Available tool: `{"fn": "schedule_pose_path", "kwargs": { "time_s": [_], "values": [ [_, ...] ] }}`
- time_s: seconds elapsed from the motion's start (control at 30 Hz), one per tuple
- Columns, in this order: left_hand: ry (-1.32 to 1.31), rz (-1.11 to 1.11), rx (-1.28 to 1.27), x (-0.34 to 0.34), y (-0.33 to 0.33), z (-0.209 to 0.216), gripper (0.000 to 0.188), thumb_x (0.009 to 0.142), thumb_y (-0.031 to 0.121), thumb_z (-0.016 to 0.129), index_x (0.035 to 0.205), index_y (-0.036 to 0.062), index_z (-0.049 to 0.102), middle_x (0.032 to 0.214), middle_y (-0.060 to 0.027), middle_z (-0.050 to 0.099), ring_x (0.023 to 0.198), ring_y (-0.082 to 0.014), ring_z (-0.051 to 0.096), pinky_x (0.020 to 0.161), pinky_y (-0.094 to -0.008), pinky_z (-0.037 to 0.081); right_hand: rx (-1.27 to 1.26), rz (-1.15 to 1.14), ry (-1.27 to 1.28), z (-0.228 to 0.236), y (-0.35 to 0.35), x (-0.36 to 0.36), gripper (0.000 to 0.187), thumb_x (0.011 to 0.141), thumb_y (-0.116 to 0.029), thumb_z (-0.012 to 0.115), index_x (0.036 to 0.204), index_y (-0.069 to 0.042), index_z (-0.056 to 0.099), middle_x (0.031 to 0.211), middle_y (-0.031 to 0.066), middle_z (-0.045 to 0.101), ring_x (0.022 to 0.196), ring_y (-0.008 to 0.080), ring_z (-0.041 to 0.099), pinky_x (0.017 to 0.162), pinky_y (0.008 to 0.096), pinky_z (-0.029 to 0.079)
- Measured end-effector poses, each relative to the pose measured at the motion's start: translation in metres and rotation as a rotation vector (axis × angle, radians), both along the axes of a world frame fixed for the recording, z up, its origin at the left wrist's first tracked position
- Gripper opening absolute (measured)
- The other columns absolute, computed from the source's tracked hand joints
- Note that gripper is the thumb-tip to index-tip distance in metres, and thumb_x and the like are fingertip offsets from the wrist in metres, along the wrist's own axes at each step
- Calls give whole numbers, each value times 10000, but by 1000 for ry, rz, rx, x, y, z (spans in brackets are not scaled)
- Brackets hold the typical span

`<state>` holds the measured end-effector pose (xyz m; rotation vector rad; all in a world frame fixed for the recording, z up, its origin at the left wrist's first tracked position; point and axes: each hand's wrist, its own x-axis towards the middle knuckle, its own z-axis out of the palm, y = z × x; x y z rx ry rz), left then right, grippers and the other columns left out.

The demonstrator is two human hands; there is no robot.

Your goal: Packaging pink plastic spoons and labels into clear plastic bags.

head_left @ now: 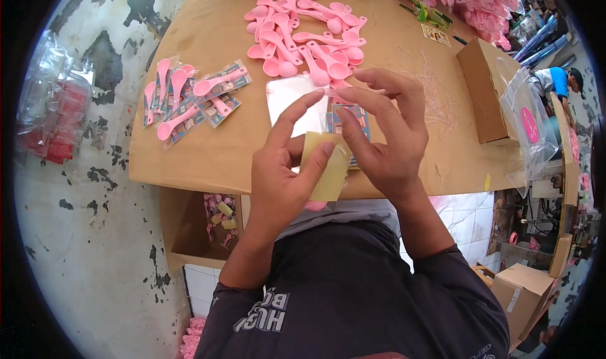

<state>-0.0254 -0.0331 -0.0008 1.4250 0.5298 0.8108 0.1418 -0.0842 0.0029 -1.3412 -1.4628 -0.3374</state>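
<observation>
My left hand point(278, 173) grips a pale yellow card point(328, 173), its thumb pressed flat on the face. A bit of pink point(314, 205) shows below the card; what it belongs to is mostly hidden. Just right of the card, my right hand point(394, 141) is raised with thumb and fingers apart, and nothing shows between them. Under the hands, at the table's near side, lie a white stack of what look like clear bags point(284, 103) and some blue printed cards point(360, 119). Beyond them spreads a heap of pink measuring spoons point(278, 37).
Several bagged spoons on blue cards point(189, 100) lie at left. An open cardboard box point(486, 94) with a clear bag point(530, 122) stands at right. Green-handled scissors point(426, 12) lie farther back. Below the table's left edge, another carton point(189, 226) holds packed pieces.
</observation>
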Motion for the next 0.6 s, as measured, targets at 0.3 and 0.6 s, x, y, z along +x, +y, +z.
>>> {"fn": "schedule_pose_path", "kwargs": {
  "time_s": [0.3, 0.6],
  "values": [
    [173, 55, 187, -4, -1, -5, 632, 920, 65, 658, 1521, 115, 472, 565, -8, 311, 533, -79, 308, 527, -262, 311, 10, -71, -164, 1, 6, -6, 310, 724, 12, 770, 1028, -41, 738, 1106, 96, 674, 993, 295, 605, 821, 398, 505],
    [141, -19, 142, -9, 1, -1, 643, 930, 61, 667, 1532, 114, 449, 634, -94, 621, 587, -53, 501, 606, -218, 405, -50, -39, 64, 3, 10, 4, 206, 777, 45, 723, 971, -7, 674, 1079, 127, 692, 985, 293, 651, 870, 385, 524]
  ]
}}
